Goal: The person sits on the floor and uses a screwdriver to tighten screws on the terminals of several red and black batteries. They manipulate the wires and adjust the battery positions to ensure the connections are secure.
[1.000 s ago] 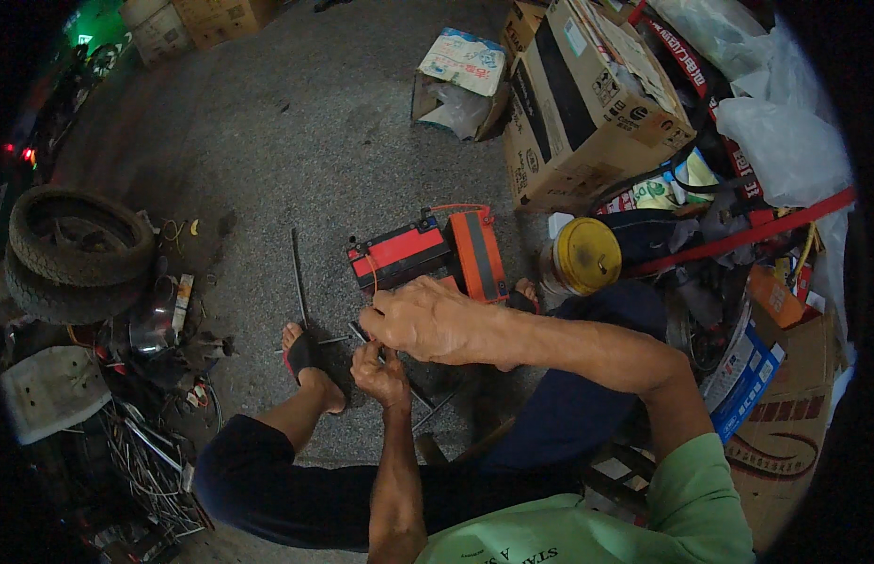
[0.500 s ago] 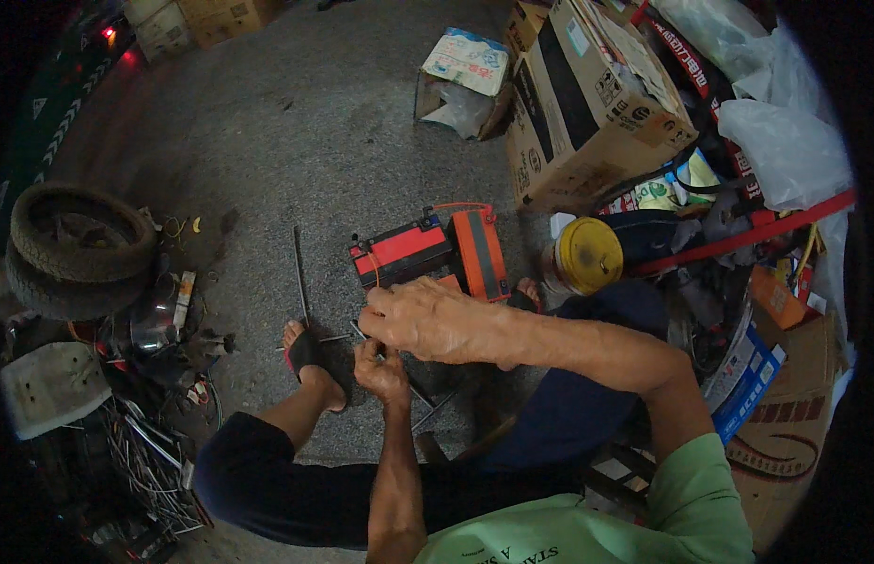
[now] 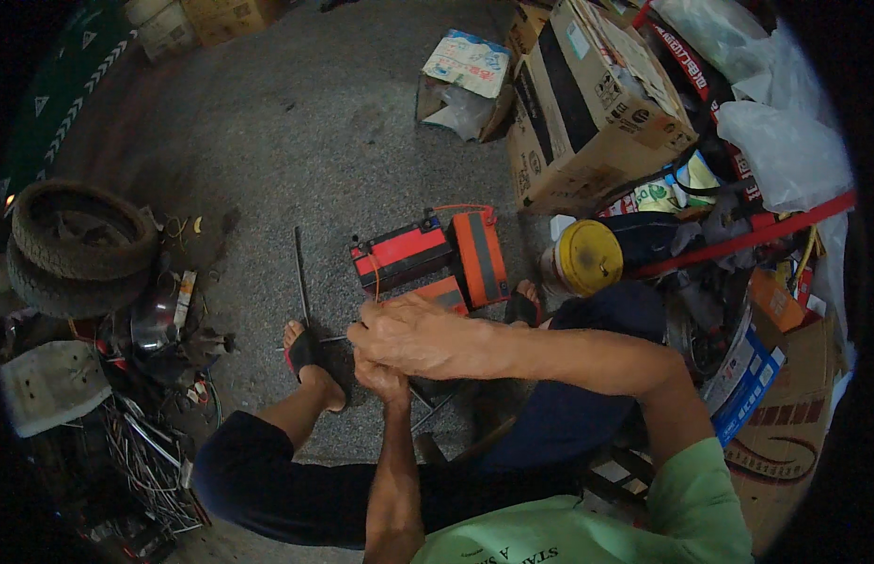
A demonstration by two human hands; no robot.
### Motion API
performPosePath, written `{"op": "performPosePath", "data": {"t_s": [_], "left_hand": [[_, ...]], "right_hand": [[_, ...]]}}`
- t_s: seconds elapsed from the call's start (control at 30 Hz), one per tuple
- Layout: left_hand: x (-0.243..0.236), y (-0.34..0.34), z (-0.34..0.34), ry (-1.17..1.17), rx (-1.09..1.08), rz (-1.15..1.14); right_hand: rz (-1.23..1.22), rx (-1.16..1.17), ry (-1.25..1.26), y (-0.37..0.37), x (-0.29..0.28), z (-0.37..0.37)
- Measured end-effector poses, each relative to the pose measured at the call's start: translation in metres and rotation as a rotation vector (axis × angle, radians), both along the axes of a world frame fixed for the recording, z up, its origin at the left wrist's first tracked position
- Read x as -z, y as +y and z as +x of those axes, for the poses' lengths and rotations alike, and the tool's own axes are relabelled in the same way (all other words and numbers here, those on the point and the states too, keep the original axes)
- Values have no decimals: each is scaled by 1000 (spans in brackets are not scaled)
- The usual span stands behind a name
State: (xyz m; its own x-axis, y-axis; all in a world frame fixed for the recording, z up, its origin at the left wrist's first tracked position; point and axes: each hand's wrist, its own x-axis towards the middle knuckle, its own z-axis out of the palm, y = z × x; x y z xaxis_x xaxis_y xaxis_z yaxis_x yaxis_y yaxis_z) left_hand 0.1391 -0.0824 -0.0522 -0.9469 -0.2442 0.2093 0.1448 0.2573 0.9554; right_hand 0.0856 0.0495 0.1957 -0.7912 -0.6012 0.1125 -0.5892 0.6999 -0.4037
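Bending forward in a green shirt [image 3: 512,531] and dark trousers [image 3: 296,493], a person has the right hand [image 3: 418,336] laid over the left hand [image 3: 382,378], the two touching. The right fingers curl in and the left ones vanish beneath them, so from here I can't make out what either hand pinches, if anything. Beside the left wrist, a T-shaped metal rod [image 3: 432,412] shows above the grey floor [image 3: 267,141]. Just past the knuckles, three batteries sit close together on the floor: an orange battery [image 3: 446,292] partly covered by the right hand, a red-and-black battery [image 3: 404,251] with a thin orange cord [image 3: 375,266] over its left end, and a longer orange-and-black battery [image 3: 479,256] to the right. A yellow-lidded tub [image 3: 587,257] stands beyond the right foot [image 3: 524,303]. Toward the floor's left edge lie stacked tyres [image 3: 89,264]; farther off, a big carton [image 3: 587,122] stands toward its right edge, and smaller cartons [image 3: 220,17] fill the far left corner.
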Motion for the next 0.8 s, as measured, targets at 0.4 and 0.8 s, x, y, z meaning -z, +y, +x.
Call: {"op": "performPosePath", "data": {"t_s": [0.4,0.8], "left_hand": [[-9,-4,11,-75,50,-91],[-33,14,0,-118,-18,216]], "right_hand": [[-1192,854,-171,-81,35,-7],[-1215,477,-465,-43,40,-23]]}}
